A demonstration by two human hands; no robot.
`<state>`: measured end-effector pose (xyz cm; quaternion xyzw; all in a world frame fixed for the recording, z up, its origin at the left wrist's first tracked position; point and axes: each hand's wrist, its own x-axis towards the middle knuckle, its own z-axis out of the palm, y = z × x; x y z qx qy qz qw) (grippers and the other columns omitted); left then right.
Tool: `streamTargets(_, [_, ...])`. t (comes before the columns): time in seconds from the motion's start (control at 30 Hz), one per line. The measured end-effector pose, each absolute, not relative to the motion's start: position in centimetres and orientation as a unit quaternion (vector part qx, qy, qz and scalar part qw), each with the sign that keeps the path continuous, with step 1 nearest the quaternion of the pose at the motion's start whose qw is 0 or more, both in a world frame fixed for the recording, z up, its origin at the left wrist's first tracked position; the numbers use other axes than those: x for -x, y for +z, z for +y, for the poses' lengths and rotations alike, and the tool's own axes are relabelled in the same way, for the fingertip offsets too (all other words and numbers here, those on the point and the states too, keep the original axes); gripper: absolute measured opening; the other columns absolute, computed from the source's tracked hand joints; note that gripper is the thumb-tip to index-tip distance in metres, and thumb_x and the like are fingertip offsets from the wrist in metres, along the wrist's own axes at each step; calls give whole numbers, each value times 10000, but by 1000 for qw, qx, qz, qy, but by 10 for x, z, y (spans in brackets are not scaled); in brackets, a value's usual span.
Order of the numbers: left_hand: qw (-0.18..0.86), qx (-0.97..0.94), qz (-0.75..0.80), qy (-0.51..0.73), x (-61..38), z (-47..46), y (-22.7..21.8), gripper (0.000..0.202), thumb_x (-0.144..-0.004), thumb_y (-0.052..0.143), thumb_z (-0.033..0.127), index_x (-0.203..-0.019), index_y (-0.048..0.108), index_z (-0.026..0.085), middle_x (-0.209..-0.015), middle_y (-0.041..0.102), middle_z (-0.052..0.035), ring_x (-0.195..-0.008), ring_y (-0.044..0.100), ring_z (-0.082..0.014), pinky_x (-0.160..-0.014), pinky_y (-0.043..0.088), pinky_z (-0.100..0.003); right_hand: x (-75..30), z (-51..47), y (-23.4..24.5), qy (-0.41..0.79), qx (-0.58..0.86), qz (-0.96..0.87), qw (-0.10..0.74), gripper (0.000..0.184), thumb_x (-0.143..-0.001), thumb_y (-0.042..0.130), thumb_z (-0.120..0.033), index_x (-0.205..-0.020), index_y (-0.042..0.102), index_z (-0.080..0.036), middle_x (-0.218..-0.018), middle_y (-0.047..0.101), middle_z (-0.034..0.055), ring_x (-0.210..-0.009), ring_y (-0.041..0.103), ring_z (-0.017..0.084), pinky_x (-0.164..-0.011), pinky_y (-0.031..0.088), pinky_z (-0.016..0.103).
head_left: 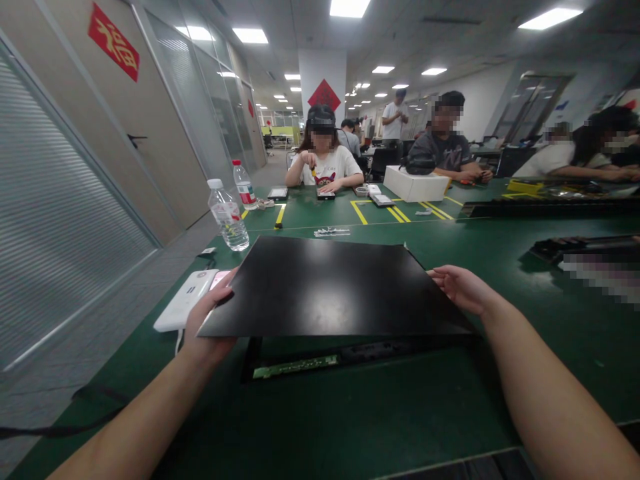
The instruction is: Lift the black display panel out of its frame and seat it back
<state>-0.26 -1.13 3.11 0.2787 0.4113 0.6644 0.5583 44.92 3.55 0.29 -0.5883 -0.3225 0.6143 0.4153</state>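
A large flat black panel is lifted at its near edge above the green table. My left hand grips its left near corner, fingers curled round the edge. My right hand holds the right edge, fingers under and beside it. Beneath the raised edge lies a dark frame with a green circuit strip.
A white power bank with a cable lies left of the panel. Two water bottles stand behind it. Small metal parts lie beyond the panel. Black trays sit at the right. Other people work at the far end near a white box.
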Motion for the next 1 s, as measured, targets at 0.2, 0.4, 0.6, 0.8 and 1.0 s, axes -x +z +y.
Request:
streamTargets(0.2, [542,-286,416,672,1,-13,30,429,-662,701,170,-1086,768,157,-1000,814,-16,-985,722,-259,-750,587,-239,-451,39,-1,584,612,-314,430,224,-881,488,-194,-957,690,-134,-728,719,95,-568,645,146,-552,509,234])
streamTargets(0.4, [545,-295,406,671,1,-16,30,466,-702,691,174,-1163,753,174,-1111,800,-17,-1062,706,-249,-823,585,-252,-450,37,-2,553,619,-322,456,287,-881,514,-222,-1124,640,-139,-813,758,143,-633,696,184,-617,557,273])
streamTargets(0.6, [537,-318,425,656,-1,-15,29,531,-662,712,196,-1192,741,179,-1135,794,-32,-1095,704,-298,-791,599,-285,-448,36,-1,520,640,-331,459,279,-856,566,-259,-1102,649,-156,-821,766,149,-641,704,199,-605,547,284])
streamTargets(0.8, [536,-347,432,637,-3,-15,22,593,-659,710,215,-1252,717,203,-1149,786,-43,-1145,691,-340,-911,599,-380,-446,36,0,482,658,-333,474,365,-837,580,-324,-1162,661,-180,-800,769,125,-706,713,211,-640,524,289])
streamTargets(1.0, [520,-359,448,632,-4,-16,14,671,-659,734,211,-1328,677,192,-1176,780,-60,-1171,680,-339,-974,570,-384,-451,38,-5,438,672,-353,481,374,-810,565,-378,-1125,676,-210,-786,773,103,-686,690,204,-554,447,274])
